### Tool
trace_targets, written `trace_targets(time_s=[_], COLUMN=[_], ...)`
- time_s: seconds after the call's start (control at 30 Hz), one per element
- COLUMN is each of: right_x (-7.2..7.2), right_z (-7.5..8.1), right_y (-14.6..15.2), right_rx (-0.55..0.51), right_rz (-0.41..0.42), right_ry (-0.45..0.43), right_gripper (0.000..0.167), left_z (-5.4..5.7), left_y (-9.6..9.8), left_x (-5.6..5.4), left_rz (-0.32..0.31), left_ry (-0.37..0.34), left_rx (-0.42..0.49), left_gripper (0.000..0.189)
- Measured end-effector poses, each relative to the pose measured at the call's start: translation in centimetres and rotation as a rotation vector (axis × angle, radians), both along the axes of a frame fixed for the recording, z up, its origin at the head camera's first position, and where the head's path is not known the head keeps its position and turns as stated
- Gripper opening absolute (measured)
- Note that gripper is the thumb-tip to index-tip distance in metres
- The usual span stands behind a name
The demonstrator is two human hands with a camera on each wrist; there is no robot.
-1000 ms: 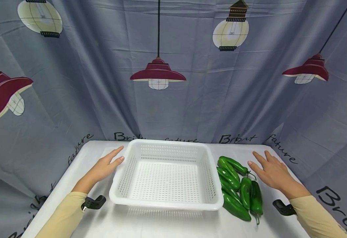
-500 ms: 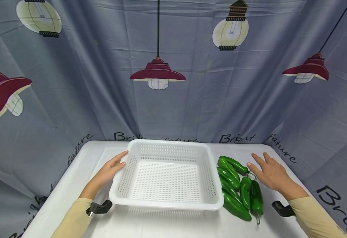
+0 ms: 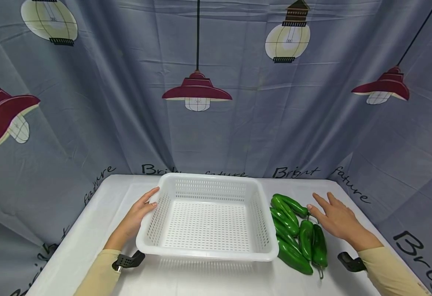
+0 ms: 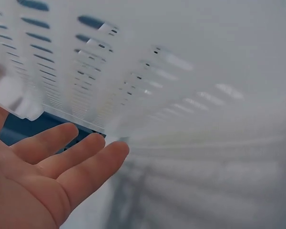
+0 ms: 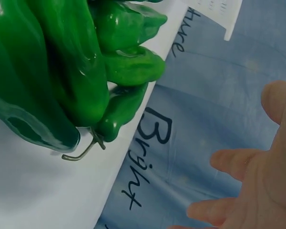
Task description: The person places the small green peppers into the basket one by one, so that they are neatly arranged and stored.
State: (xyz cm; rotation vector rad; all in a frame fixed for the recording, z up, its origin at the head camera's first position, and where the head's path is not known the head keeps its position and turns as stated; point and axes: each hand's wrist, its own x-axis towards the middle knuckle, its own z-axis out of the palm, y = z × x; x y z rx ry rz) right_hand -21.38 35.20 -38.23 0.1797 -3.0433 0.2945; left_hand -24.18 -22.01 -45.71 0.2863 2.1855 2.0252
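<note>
A white perforated plastic basket (image 3: 206, 255) stands on the table. At its left side is my left hand (image 3: 133, 218), thumb and index fingertip right at the rim. In the left wrist view the other fingers (image 4: 93, 176) stretch out straight beneath the basket's slotted wall (image 4: 62, 52). Several glossy green peppers (image 3: 293, 260) lie in a heap against the basket's right side. Just right of that heap my right hand (image 3: 338, 220) hovers with spread fingers and holds nothing. The right wrist view shows its fingers (image 5: 233, 162) apart from the peppers (image 5: 76, 62).
White cloth covers the table (image 3: 201, 283). A grey-blue curtain (image 3: 216, 135) printed with lamps and lettering surrounds it at the back and sides. Black bands (image 3: 128, 260) sit on both wrists.
My left hand has come in from the left to the basket's rim. My right hand has dropped slightly beside the peppers. Basket and peppers stay where they were.
</note>
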Motion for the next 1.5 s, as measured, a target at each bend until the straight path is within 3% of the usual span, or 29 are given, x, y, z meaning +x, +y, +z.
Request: trace_targets(time_s=[0.17,0.5,0.73,1.33,1.5], right_x=[0.0,-0.2,0.0,0.8,1.0], right_z=[-0.3,-0.5,-1.0,-3.1,-3.6], right_y=[-0.1,-0.1,0.5,2.6,2.9], right_rx=[-0.01,-0.064,-0.098,-0.158,-0.196], right_rz=[-0.002,0.001,-0.013,-0.065,-0.105], right_ry=[-0.008,-0.053,-0.1,-0.089,-0.137], right_gripper=[0.07,0.071,0.073,0.067,0.069], left_z=[-0.2,0.1,0.0,-0.3,-0.4], left_y=[0.2,0.1,0.2,0.3,0.4], left_x=[0.3,0.3,0.2,0.3,0.3], left_rz=[0.008,0.046,0.028,0.027,0.015], left_ry=[-0.013,-0.012,-0.005,-0.014,-0.02], left_rx=[0.06,0.027,0.049,0.058,0.082], left_gripper=[0.061,0.059,0.059,0.059,0.059])
